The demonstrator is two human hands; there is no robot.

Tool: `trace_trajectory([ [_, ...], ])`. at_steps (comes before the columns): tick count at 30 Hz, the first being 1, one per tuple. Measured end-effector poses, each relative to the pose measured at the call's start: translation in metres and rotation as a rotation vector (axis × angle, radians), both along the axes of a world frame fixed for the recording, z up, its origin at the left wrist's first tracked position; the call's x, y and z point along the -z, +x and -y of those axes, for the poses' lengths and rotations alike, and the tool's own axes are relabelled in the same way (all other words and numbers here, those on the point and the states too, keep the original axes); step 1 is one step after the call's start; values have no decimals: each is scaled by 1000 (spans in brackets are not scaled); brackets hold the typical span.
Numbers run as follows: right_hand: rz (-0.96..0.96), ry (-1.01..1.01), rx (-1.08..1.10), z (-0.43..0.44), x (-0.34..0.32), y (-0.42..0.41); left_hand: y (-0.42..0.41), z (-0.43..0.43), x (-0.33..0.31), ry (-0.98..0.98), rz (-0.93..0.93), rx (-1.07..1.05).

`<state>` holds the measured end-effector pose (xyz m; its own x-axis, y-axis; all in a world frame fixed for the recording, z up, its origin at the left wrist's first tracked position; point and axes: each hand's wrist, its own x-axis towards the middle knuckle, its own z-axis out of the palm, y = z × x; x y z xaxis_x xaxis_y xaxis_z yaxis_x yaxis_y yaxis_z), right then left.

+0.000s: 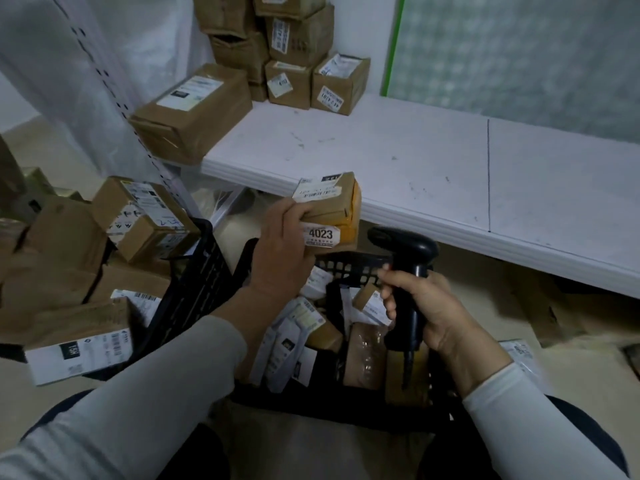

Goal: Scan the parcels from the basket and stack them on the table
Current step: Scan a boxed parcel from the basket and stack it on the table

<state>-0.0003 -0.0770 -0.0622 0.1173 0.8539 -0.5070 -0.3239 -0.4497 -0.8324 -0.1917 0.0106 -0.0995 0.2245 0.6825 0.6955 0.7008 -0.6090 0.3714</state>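
Note:
My left hand (284,247) grips a small brown parcel (337,207) with a white label reading 4023, held above the black basket (353,268). My right hand (422,310) is closed around the handle of a black barcode scanner (405,247), whose head sits just right of the parcel. Inside the basket lie several more parcels (304,327) with white labels. The white table (398,161) stretches beyond the basket, with a stack of brown boxes (291,57) at its far left corner.
A larger brown box (194,112) rests on the table's left end. A second black crate (194,278) stands left of the basket, with several cardboard boxes (145,216) piled on the floor around it. Flattened cardboard (554,317) lies under the table.

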Motion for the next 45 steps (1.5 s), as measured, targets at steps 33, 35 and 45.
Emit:
trace_trajectory([
  [33, 108, 100, -56, -30, -40, 27, 33, -58, -58, -1247, 919, -23],
  [35, 191, 117, -128, -23, -49, 25, 8, -62, -75, -1174, 808, -56],
  [45, 625, 292, -404, 13, -75, -6, -53, -59, -137, -1111, 500, -156],
])
